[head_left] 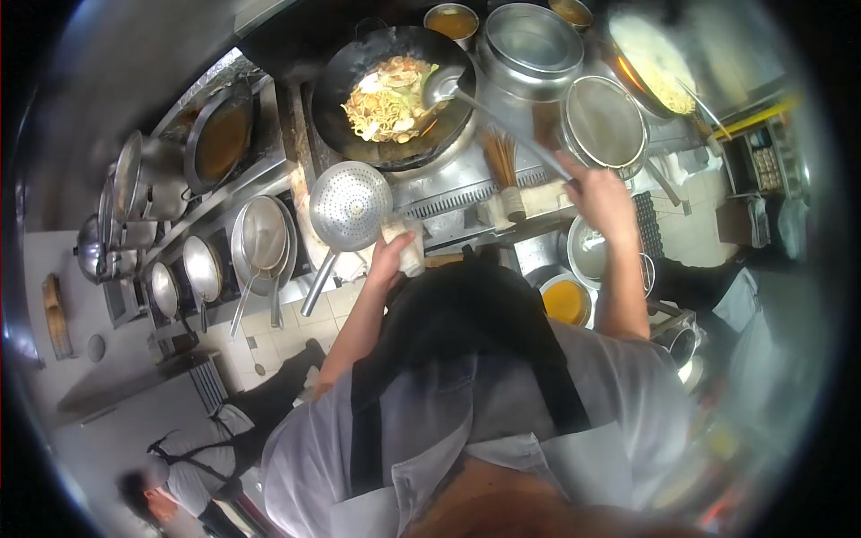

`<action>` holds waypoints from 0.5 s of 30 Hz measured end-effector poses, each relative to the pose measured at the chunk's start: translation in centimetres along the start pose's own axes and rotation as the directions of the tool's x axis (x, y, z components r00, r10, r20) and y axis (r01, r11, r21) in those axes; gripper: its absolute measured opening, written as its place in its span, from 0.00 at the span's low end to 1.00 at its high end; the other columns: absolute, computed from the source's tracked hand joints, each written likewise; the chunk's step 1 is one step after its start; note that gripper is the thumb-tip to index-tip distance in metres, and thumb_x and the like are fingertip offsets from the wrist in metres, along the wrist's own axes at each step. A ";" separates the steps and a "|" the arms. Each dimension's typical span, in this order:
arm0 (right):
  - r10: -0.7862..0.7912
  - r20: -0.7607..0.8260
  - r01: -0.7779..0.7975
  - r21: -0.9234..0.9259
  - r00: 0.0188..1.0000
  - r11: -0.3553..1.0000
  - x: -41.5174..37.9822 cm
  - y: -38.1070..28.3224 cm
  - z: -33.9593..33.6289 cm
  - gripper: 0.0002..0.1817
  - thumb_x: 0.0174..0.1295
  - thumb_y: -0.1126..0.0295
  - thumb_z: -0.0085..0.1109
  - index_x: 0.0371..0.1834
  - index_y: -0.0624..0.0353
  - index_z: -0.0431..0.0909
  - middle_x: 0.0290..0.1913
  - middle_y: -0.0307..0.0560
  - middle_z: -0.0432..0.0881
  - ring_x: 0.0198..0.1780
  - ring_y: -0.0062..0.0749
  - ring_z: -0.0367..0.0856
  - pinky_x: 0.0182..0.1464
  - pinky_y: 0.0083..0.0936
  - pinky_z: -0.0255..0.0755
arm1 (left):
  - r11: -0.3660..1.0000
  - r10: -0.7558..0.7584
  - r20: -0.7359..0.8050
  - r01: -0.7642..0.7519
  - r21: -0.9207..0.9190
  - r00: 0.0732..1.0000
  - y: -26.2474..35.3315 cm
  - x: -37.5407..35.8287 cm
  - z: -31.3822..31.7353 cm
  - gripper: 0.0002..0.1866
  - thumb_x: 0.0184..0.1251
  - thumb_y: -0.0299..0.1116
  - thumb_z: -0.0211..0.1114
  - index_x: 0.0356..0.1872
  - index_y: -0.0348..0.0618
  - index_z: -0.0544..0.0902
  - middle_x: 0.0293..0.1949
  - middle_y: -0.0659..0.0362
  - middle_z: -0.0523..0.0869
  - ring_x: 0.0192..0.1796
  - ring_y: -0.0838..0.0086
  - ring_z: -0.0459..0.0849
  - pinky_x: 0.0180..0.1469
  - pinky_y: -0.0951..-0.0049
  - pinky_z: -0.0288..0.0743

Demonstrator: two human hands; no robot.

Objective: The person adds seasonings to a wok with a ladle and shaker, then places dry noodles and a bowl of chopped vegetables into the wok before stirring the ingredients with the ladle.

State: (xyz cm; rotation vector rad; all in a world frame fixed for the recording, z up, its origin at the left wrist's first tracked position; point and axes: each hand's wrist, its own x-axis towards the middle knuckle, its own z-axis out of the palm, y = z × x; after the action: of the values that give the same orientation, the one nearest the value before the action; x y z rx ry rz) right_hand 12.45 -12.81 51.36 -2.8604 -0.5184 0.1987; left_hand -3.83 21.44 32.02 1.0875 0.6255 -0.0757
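My right hand (599,199) is closed around the handle of a wok ladle (511,125). The ladle's bowl rests in a black wok (332,108) at the top, against the right side of a heap of noodles (381,108) mixed with vegetables. Down at my waist, my left hand (387,257) grips a bunched whitish cloth (410,248). Just left of that hand lies a perforated strainer (352,204), its handle pointing down and left. A bamboo wok brush (504,170) stands between the wok and my right forearm.
Right of the wok are a large metal pot (534,45) and a round mesh strainer (606,121). Another pan (653,67) with pale food sits over a glowing flame. Several pans and sieves (265,235) line the left counter. A co-worker (193,462) is at lower left.
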 end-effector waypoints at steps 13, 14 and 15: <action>-0.193 0.104 0.204 -0.103 0.976 0.974 7.4 0.6 -1.4 0.27 0.62 0.67 0.62 0.67 0.46 0.76 0.43 0.57 0.87 0.49 0.52 0.85 0.53 0.43 0.78 | 0.996 -0.086 -0.119 0.083 -0.031 0.989 -1.8 -2.1 1.8 0.23 0.65 0.32 0.68 0.58 0.31 0.77 0.49 0.51 0.85 0.50 0.65 0.85 0.52 0.64 0.80; -0.157 0.146 0.166 -0.048 0.977 0.985 6.4 0.6 -2.3 0.27 0.62 0.67 0.63 0.67 0.48 0.77 0.42 0.59 0.86 0.49 0.54 0.84 0.53 0.45 0.77 | 0.994 -0.109 -0.136 0.104 -0.045 0.985 -2.0 -2.5 1.2 0.23 0.65 0.32 0.68 0.58 0.31 0.77 0.49 0.51 0.85 0.49 0.65 0.85 0.51 0.64 0.80; -0.120 0.182 0.122 0.002 0.976 0.993 5.8 0.7 -3.0 0.26 0.62 0.67 0.63 0.66 0.49 0.77 0.42 0.60 0.86 0.48 0.55 0.84 0.54 0.46 0.76 | 0.993 -0.110 -0.139 0.103 -0.052 0.984 -1.9 -2.7 0.8 0.23 0.65 0.32 0.68 0.58 0.31 0.77 0.49 0.51 0.85 0.49 0.65 0.85 0.51 0.64 0.80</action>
State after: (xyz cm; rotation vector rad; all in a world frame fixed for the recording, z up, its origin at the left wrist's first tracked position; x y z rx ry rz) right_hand 18.61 -11.96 53.49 -2.8227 -0.7280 0.4401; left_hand -6.41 19.16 32.15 1.0219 0.8101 -0.0770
